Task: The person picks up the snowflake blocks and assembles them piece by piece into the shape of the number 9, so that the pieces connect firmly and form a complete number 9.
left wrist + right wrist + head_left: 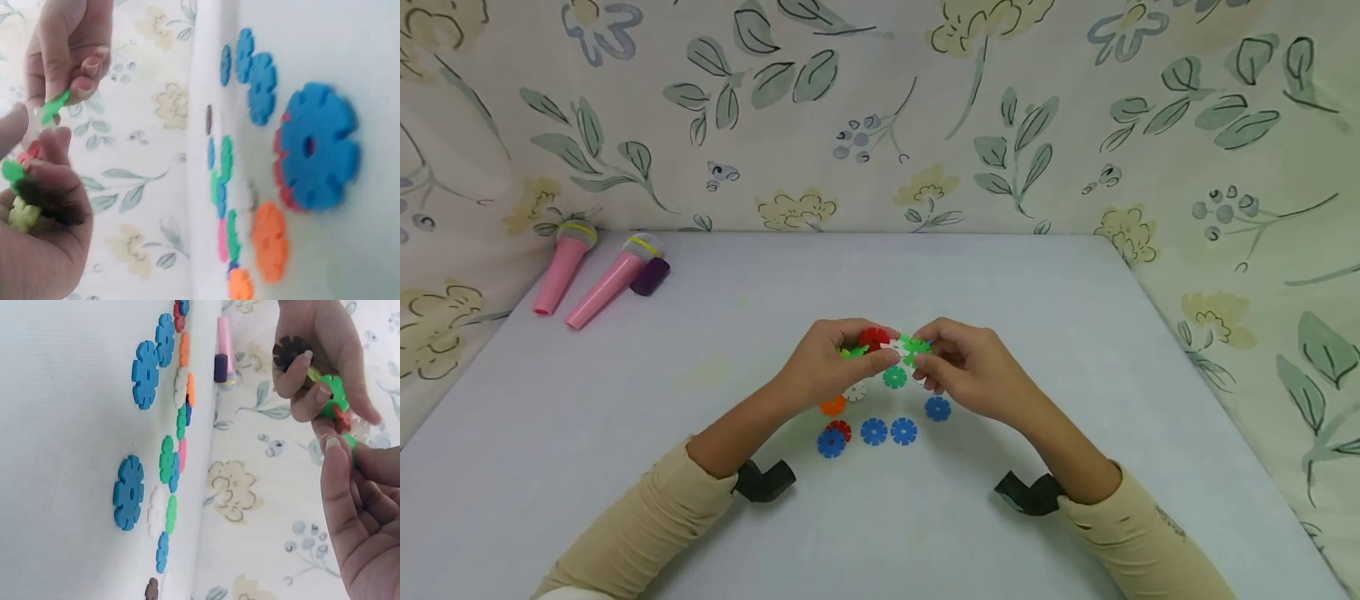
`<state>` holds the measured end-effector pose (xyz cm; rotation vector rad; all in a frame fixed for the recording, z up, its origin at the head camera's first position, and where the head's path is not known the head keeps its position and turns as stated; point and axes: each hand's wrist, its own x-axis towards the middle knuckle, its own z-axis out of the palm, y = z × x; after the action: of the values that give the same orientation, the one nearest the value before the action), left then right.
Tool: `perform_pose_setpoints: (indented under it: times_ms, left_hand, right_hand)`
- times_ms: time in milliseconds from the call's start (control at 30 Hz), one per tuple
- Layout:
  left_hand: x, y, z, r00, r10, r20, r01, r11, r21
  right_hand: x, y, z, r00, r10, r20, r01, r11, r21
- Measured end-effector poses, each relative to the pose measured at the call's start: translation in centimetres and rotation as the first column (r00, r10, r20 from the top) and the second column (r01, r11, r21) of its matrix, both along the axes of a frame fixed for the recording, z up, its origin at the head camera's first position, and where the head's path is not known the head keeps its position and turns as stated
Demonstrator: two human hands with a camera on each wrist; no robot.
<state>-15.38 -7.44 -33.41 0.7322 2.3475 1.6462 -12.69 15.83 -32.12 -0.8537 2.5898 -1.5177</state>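
Left hand (820, 362) grips linked discs (874, 338), right hand (981, 367) pinches the green disc (914, 347); black disc's (291, 352) wrist-cam only. Mics (610, 290) crowd tabletop's (1075, 317) upper-left edge.

Green notched disc (913, 344), held aloft, white disc (896, 346) just beside

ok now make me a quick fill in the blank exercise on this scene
1. The right hand pinches a ____ disc.
2. In the left wrist view, the blue disc nearest the camera overlaps a ____ disc.
3. In the head view, ____ microphones lie on the table.
4. Their handles are ____.

Missing words: green; red; two; pink
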Motion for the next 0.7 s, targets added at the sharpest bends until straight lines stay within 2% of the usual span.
perform_pose_setpoints:
  times_ms: [233,367,533,700]
  left_hand:
    - [-0.8,-1.3,1.0,0.990,-0.142,-0.013,0.140,0.984,-0.113]
    - [-1.2,-2.1,1.2,0.987,-0.161,-0.005,0.158,0.975,-0.158]
    - [-1.6,-2.7,1.6,0.993,-0.117,-0.021,0.111,0.976,-0.190]
    - [-1.6,-3.0,2.0,0.993,-0.118,-0.017,0.114,0.978,-0.173]
  right_hand:
    - [-0.6,-0.1,-0.3,0.997,0.064,0.051,-0.062,0.998,-0.033]
    - [-1.5,-0.2,-0.2,0.989,0.137,0.065,-0.137,0.991,0.000]
    - [-3.9,0.2,0.0,0.979,0.187,0.086,-0.199,0.968,0.153]
    - [-6.8,-0.8,-0.6,0.986,0.126,0.106,-0.156,0.919,0.362]
